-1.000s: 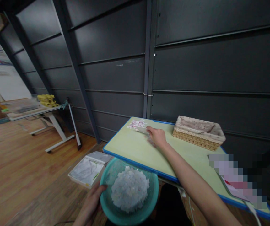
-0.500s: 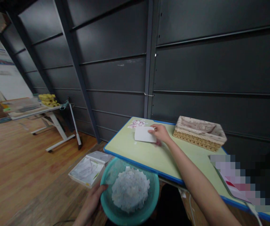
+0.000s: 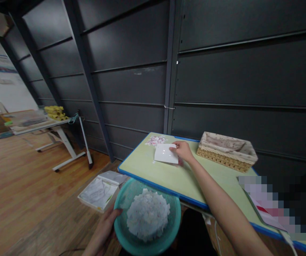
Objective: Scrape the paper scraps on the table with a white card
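My left hand is closed on the left rim of a teal plastic basket, thumb over the edge. A heaped mound of white scraps, seemingly torn paper, lies inside it. Over the table, my right hand pinches the right edge of a white card, which is tilted a little and shows several small bright specks on its face. Just behind the card, a patch of small pinkish-white scraps is spread on the tabletop. Something reddish, partly hidden, shows under my right hand.
The pale green table has a blue edge. On it stand a cloth-lined wicker basket and, at the right, a flat device with a blurred-out screen. An open white box sits lower left. A dark panelled wall rises behind.
The white card has shifted slightly right and tipped, and bright specks now show on its face. My left hand and the teal basket stay in place.
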`<state>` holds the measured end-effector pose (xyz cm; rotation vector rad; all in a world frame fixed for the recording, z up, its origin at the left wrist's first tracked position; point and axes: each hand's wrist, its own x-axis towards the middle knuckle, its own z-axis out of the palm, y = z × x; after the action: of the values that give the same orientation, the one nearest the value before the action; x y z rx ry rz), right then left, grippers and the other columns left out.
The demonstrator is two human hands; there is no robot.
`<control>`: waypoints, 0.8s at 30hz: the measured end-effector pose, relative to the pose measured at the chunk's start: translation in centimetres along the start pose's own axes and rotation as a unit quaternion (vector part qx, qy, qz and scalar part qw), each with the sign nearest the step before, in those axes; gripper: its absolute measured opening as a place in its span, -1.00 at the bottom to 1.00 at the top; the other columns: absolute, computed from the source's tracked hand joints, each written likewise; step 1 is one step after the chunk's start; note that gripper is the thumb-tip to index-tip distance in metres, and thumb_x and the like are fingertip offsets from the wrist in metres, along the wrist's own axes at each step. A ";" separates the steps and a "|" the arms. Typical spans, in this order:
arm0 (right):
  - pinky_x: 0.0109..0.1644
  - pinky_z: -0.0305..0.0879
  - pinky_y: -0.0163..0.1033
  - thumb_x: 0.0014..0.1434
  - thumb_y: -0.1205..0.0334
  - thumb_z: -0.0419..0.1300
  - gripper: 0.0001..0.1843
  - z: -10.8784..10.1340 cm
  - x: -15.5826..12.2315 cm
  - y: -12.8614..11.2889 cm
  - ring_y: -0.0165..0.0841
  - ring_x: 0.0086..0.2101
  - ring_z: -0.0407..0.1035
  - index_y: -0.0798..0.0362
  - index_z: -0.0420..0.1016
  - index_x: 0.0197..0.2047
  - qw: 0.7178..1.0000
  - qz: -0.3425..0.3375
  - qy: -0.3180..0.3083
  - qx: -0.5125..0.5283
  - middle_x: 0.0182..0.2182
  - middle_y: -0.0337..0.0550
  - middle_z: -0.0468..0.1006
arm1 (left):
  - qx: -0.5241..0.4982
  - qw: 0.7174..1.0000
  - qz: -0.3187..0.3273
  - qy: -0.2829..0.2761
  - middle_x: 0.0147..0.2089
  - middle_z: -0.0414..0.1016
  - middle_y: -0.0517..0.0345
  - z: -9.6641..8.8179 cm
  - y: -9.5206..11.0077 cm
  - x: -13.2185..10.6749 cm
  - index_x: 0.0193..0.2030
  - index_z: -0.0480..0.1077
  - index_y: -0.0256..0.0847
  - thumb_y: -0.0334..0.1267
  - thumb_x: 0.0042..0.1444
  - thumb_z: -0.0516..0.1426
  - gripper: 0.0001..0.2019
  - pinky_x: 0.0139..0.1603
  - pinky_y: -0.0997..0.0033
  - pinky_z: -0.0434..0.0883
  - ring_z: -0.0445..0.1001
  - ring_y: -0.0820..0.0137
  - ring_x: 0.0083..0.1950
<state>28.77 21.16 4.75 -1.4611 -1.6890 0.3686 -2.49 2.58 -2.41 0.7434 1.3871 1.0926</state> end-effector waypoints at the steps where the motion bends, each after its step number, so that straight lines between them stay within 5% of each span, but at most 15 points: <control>1: -0.46 0.15 -0.34 -0.08 0.24 0.18 -0.72 0.0 0.0 0.0 -0.35 -0.49 0.38 0.21 0.57 -0.29 1.000 0.003 0.000 0.003 -0.48 -0.09 0.57 | -0.003 1.000 -0.001 -0.004 -0.16 0.63 0.08 0.0 0.0 0.0 0.09 0.37 -0.07 -0.24 -0.05 0.18 -0.52 -0.11 0.17 0.47 0.55 0.14 -0.11; 9: -0.43 0.16 -0.34 -0.06 0.25 0.17 -0.73 0.3 -0.2 0.0 -0.34 -0.46 0.39 0.18 0.57 -0.30 1.000 -0.016 -0.022 -0.010 -0.44 -0.09 0.58 | -0.038 0.999 -0.020 -0.004 -0.11 0.62 0.06 0.5 0.3 -0.5 0.08 0.36 -0.13 -0.32 0.01 0.13 -0.57 0.03 0.21 0.39 0.53 0.21 -0.04; 24: -0.27 0.13 -0.29 0.13 0.16 0.03 -0.68 -0.8 -1.1 -2.2 -0.27 -0.30 0.42 -0.02 0.53 -0.12 0.956 -0.076 -0.024 -0.282 -0.30 -0.11 0.60 | -0.011 1.000 -0.027 0.009 -0.22 0.64 0.06 0.1 -0.3 -0.1 0.05 0.37 -0.19 -0.32 0.00 0.13 -0.59 -0.12 0.32 0.45 0.57 0.28 -0.19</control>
<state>27.87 19.26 6.33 -1.7101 -2.0334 -0.1856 -2.35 2.37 -2.64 0.6771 1.3998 1.0727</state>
